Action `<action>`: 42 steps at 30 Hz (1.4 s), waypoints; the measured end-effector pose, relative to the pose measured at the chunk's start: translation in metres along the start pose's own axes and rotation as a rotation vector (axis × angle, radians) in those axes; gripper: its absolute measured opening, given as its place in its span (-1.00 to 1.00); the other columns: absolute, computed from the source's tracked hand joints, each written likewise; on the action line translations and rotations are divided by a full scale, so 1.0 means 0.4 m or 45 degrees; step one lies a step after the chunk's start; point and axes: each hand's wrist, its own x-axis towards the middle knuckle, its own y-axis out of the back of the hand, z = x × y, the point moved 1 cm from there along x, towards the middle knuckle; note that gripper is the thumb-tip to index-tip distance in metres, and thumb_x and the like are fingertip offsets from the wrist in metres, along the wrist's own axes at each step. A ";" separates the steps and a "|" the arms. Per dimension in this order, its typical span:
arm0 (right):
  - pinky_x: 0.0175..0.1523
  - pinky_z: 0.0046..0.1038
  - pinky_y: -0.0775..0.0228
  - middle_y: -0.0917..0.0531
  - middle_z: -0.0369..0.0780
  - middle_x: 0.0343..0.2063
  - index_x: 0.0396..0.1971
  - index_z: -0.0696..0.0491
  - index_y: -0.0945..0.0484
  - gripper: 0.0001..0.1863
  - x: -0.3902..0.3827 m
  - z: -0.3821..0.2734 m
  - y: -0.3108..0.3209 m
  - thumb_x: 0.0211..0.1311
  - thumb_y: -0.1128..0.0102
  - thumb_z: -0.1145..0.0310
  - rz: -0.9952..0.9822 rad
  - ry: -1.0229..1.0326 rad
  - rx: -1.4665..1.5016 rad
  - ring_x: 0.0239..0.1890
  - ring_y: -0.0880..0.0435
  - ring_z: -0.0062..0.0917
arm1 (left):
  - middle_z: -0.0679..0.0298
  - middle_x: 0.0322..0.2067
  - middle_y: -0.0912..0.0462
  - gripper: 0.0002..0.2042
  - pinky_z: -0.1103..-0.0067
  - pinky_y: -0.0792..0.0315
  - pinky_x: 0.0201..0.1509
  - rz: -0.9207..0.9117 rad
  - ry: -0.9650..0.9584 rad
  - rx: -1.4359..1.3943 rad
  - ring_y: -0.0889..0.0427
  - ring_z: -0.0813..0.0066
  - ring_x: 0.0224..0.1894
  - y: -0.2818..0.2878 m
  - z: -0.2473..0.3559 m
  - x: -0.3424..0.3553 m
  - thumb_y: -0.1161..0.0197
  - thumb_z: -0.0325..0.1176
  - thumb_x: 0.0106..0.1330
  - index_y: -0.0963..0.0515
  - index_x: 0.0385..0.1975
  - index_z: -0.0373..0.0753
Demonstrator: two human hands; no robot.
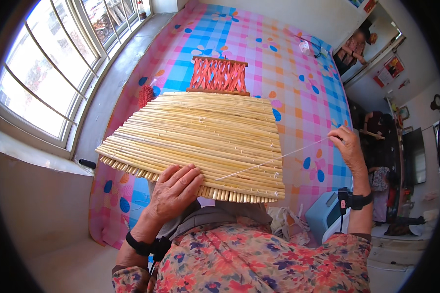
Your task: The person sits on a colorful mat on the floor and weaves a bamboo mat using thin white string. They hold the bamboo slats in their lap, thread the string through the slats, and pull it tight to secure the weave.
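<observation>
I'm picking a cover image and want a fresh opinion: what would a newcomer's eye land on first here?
Most likely the broad panel of pale stalks in the middle, with the left hand on its near edge. A white thread slants from it up to the raised right hand. Beyond the panel, a red criss-cross piece stands out against the bright checked cover.

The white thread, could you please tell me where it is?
In the head view, the white thread slants from the stalk mat up rightward to the right hand.
</observation>
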 end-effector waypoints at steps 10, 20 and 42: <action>-0.30 -0.60 -0.34 -0.54 -0.28 -0.43 -0.38 0.15 -0.58 -0.97 -0.025 0.054 0.044 0.20 -0.25 0.53 0.160 -0.044 -0.058 -0.39 -0.51 -0.63 | 0.24 0.06 -0.58 -0.56 0.27 -0.32 0.27 -0.009 0.009 -0.012 -0.54 0.31 0.16 -0.001 0.001 -0.002 -0.33 -0.36 0.05 -0.53 0.00 -0.20; -0.25 -0.66 -0.40 -0.48 -0.29 -0.38 -0.33 0.18 -0.54 -0.98 -0.009 -0.017 0.166 0.27 -0.20 0.59 0.534 0.179 0.529 -0.44 -0.47 -0.71 | 0.23 0.00 -0.62 -0.54 0.29 -0.37 0.21 0.020 0.019 -0.009 -0.59 0.26 0.09 -0.003 0.002 0.005 -0.36 -0.31 -0.06 -0.56 -0.07 -0.21; -0.36 -0.54 -0.49 -0.54 -0.32 -0.48 -0.44 0.03 -0.66 -0.91 -0.087 -0.321 0.224 0.07 -0.44 0.44 -0.459 1.034 1.327 -0.45 -0.59 -0.56 | 0.17 0.13 -0.47 -0.43 0.19 -0.28 0.27 -0.315 0.217 -0.334 -0.46 0.16 0.17 0.058 0.048 0.107 -0.52 -0.24 -0.10 -0.55 0.01 -0.11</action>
